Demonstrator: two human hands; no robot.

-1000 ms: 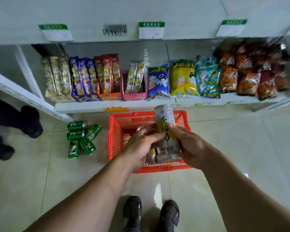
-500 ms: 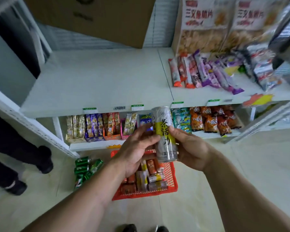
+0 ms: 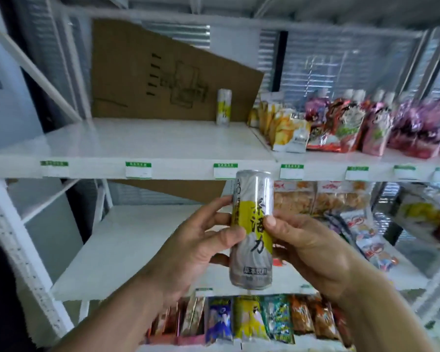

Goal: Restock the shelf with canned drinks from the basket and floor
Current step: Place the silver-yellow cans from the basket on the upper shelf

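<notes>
Now a tall silver-and-yellow drink can (image 3: 252, 232) is gripped upright by both hands (image 3: 196, 247) (image 3: 305, 247) — fingers curled round it; placement beside the matching can (image 3: 223, 107) at the white upper shelf's (image 3: 142, 146) back edge is judged next.

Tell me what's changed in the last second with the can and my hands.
The can has been lifted from over the basket up to shelf height, where a matching can on the upper shelf now shows. Unchanged: left hand and right hand both still grip it upright.
</notes>
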